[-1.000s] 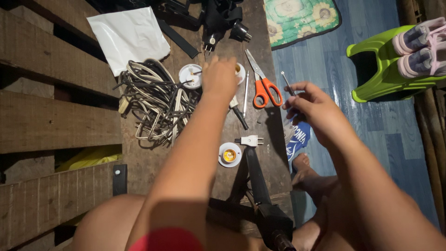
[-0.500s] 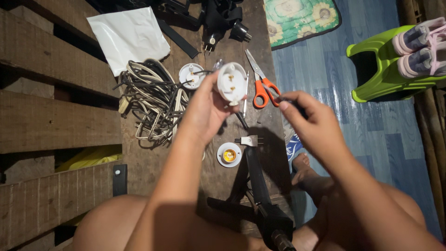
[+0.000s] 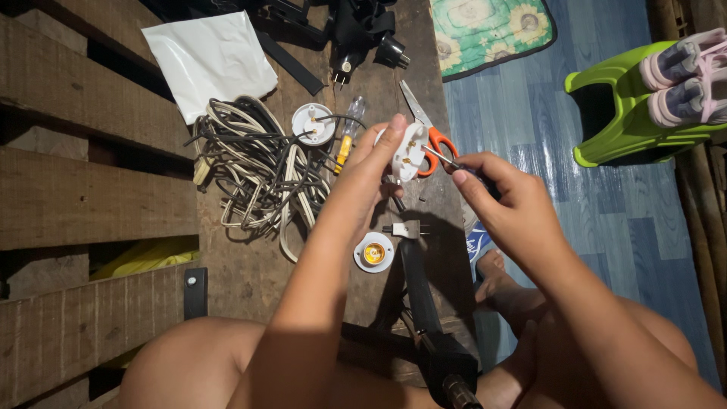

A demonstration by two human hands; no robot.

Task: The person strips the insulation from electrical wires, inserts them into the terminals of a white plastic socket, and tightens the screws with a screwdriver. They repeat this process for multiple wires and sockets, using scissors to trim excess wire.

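- Since the frame a second ago, the left hand (image 3: 362,182) has been drawn back from the bench top with a white round socket base (image 3: 410,150) now raised in it, and the right hand (image 3: 506,203) has been brought in close beside it.
- Nearest the camera, bare knees and a dark clamp-like tool (image 3: 439,344) at the bench edge are seen.
- Just beyond, a white lamp holder (image 3: 373,252) with a brass centre is lying on the wooden bench (image 3: 250,280), with a small white plug piece (image 3: 401,229) just beside it.
- The socket base is held above the bench, tilted on edge, its inner face with small brass contacts turned toward the right hand.
- It is judged to be light, rigid plastic, somewhat brittle, with small screws that could be lost; it is best gripped by the rim, as it is now.
- The left hand is closed around that rim, thumb on one side and fingers behind.
- The right hand is clenched on the dark handle of a thin screwdriver (image 3: 447,157), whose tip is touching or nearly touching the base; which cannot be told.
- Behind the hands, orange-handled scissors (image 3: 433,140) are partly covered.
- Further left, a yellow-handled tester screwdriver (image 3: 344,148), a second white round cover (image 3: 313,123) and a tangled bundle of cable (image 3: 254,170) are lying.
- Farthest off, a white plastic sheet (image 3: 212,57) and black plugs (image 3: 363,34) are seen.
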